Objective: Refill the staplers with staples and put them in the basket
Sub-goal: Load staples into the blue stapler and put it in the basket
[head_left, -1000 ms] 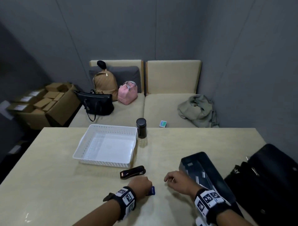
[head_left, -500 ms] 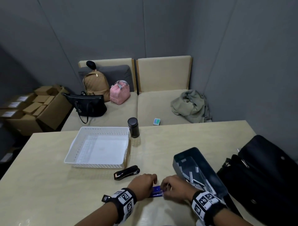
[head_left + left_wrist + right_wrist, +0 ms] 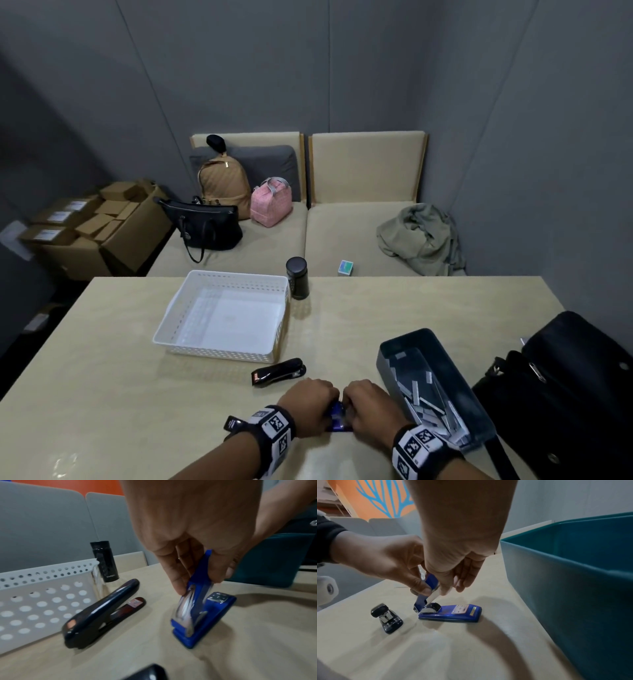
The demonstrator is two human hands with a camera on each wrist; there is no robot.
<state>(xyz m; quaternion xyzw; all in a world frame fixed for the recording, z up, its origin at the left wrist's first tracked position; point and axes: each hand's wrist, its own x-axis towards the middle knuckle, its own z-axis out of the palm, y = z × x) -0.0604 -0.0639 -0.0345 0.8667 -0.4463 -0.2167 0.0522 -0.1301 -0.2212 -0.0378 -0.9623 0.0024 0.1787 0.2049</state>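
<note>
A blue stapler (image 3: 453, 613) lies on the table's near edge with its top arm swung up. My left hand (image 3: 200, 582) grips that raised blue arm from above. My right hand (image 3: 447, 588) pinches a silvery staple strip (image 3: 435, 595), whose low end sits at the stapler's metal hinge. In the head view both hands (image 3: 311, 401) (image 3: 366, 404) meet over the blue stapler (image 3: 337, 416) and hide most of it. A black stapler (image 3: 279, 371) lies closed just beyond them. The white perforated basket (image 3: 164, 329) stands empty further back on the left.
A dark teal bin (image 3: 442, 356) holding several staple strips sits right of my hands, close to my right wrist. A black bag (image 3: 565, 394) fills the table's right side. A black bottle (image 3: 297, 278) stands by the basket's far right corner. Bags and cardboard boxes lie behind the table.
My right hand came left from the bin side and joined the left hand at the blue stapler. The stapler's top now stands lifted in my left hand.
</note>
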